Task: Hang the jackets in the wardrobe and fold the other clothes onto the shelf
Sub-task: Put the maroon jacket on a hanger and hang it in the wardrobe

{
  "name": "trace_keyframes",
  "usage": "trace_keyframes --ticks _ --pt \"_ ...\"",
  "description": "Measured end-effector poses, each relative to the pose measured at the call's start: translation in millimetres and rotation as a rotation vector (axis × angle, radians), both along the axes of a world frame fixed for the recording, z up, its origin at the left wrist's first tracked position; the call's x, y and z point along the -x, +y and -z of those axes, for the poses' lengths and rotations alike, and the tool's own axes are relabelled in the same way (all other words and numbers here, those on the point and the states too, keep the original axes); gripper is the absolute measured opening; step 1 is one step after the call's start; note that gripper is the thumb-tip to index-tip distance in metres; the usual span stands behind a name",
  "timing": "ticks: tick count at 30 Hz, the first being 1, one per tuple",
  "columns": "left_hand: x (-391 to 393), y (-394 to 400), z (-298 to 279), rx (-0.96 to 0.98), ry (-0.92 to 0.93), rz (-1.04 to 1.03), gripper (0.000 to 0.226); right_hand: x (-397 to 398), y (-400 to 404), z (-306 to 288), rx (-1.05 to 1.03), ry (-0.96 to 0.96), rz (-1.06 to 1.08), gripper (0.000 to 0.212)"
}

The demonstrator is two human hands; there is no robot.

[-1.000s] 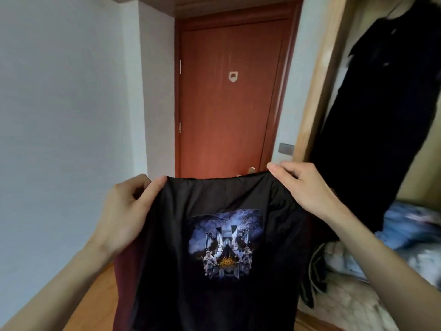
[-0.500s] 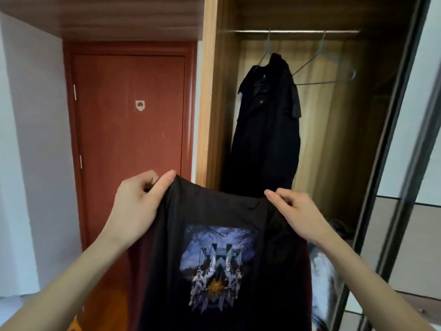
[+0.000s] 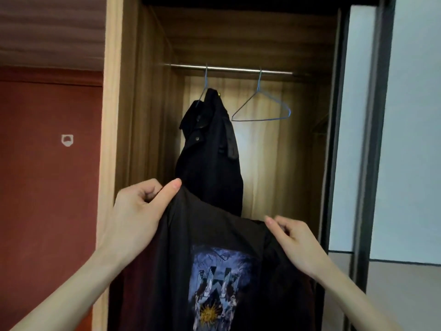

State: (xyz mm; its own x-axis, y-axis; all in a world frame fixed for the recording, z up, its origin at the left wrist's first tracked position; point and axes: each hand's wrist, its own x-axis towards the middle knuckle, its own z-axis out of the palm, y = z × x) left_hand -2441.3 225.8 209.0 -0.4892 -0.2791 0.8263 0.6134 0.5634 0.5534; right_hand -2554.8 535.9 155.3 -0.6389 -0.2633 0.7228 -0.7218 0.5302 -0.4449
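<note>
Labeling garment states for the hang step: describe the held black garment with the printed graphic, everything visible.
The black garment looks like thin, slightly shiny fabric and is held up spread in front of the open wardrobe. A rectangular blue-purple print with pale figures and a yellow sun faces the camera. A dark red layer shows at its lower left edge. The left hand pinches its top left corner, higher than the right hand, whose fingers sit at the top right edge; that grip looks loose. Its bottom runs out of frame. It is on no hanger.

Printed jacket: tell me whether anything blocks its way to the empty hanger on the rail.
Nothing visible does. The printed jacket is held up by the left hand and right hand; the empty hanger hangs clear, right of the hung black jacket.
</note>
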Motion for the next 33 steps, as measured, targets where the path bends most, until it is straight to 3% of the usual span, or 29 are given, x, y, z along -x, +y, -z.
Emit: trace_keyframes --ticks 12,15,19,23,33 --pt "86 44 -3 -0.214 0.012 0.259 0.068 92 15 14 0.068 -0.061 0.095 0.069" --pt "99 54 1 -0.266 -0.020 0.358 0.068 99 16 21 0.035 -0.070 0.097 0.067" --pt "116 79 3 -0.302 -0.011 0.448 0.067 101 24 30 -0.020 -0.093 0.204 0.049" --pt "138 107 4 -0.268 -0.023 0.520 0.068 106 37 36 -0.152 -0.038 0.351 0.060" --pt "172 140 13 -0.246 -0.033 0.493 0.061 118 61 45 -0.317 0.079 0.448 0.053"
